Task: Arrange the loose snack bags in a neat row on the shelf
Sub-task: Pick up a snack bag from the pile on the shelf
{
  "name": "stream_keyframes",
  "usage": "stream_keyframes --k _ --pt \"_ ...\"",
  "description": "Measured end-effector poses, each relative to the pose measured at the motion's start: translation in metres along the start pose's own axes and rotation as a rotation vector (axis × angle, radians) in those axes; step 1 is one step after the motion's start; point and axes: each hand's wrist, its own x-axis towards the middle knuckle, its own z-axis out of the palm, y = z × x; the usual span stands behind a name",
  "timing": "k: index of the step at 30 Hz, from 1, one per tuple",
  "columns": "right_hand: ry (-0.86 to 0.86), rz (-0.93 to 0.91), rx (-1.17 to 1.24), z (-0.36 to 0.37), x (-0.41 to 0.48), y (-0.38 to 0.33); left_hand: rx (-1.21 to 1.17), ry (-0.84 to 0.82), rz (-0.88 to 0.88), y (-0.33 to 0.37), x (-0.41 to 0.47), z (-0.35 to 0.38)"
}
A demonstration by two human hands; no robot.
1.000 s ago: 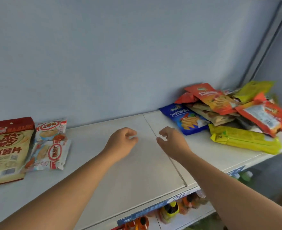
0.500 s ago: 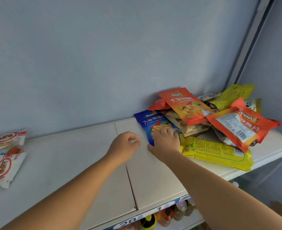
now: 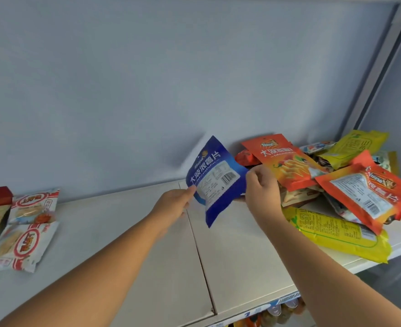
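**Hands hold blue bag (image 3: 215, 180) just left of the pile (image 3: 350, 192)**

Pinched at one edge by the left hand (image 3: 173, 204) and gripped at the other by the right hand (image 3: 262, 187), the blue bag is held up over the shelf (image 3: 147, 256), printed back showing, long axis steeply tilted. Of the two, the right hand is nearer the pile; the white-and-red bags (image 3: 29, 223) lie flat well left of the pile, so the next carry looks leftward

Held blue bag (image 3: 215, 180): clear of shelf (image 3: 124, 232), tilted, barcode back toward camera, left hand (image 3: 173, 204) pinching left edge, right hand (image 3: 262, 187) gripping right edge. Right end: loose heap with face-up orange bag (image 3: 287, 161), back-up orange bag (image 3: 365, 192) and long yellow bag (image 3: 336, 234) at front. Left end: two white-red bags (image 3: 22, 246) flat, one behind other.
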Motion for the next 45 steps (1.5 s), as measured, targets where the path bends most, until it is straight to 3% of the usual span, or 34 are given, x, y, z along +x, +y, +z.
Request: stream_keyframes --k 3,6,10,16,18,20,23,29,31,36,38,42,45 --pt "-0.050 0.221 0.337 0.001 -0.010 0.006 -0.361 -0.149 -0.075 0.002 0.003 -0.003" --pt "-0.088 0.323 0.361 -0.001 -0.016 0.019 -0.591 -0.182 -0.029 0.007 0.001 -0.007" --pt "-0.121 0.288 -0.043 0.001 -0.022 0.034 -0.454 -0.108 0.109 0.007 0.003 -0.014" --pt "-0.103 0.214 -0.104 0.014 -0.026 0.044 -0.392 -0.058 0.158 0.008 0.000 -0.022" --pt "-0.007 0.033 -0.249 0.017 -0.030 0.047 -0.379 -0.039 0.162 0.009 -0.001 -0.023" --pt "-0.062 -0.164 -0.385 0.023 -0.033 0.049 -0.358 0.008 0.170 0.011 0.000 -0.021" --pt "-0.314 -0.117 -0.315 0.038 -0.037 0.042 -0.273 0.076 0.210 0.017 -0.004 -0.014" --pt "-0.384 -0.094 -0.052 0.055 -0.033 0.039 -0.351 -0.126 0.238 0.037 -0.023 -0.005" --pt "-0.364 -0.062 0.099 0.056 -0.030 0.037 -0.279 -0.171 0.263 0.040 -0.028 -0.007" --pt "-0.380 0.189 0.386 0.041 -0.027 0.032 -0.043 0.188 0.312 0.031 -0.018 -0.018" --pt "-0.459 0.301 0.479 0.035 -0.027 0.031 -0.084 0.159 0.248 0.027 -0.013 -0.026" --pt "-0.654 0.409 0.422 0.030 -0.029 0.032 -0.198 -0.090 0.124 0.017 -0.019 -0.033" --pt "-0.644 0.412 0.355 0.037 -0.032 0.034 -0.142 0.037 0.148 0.010 -0.023 -0.032"
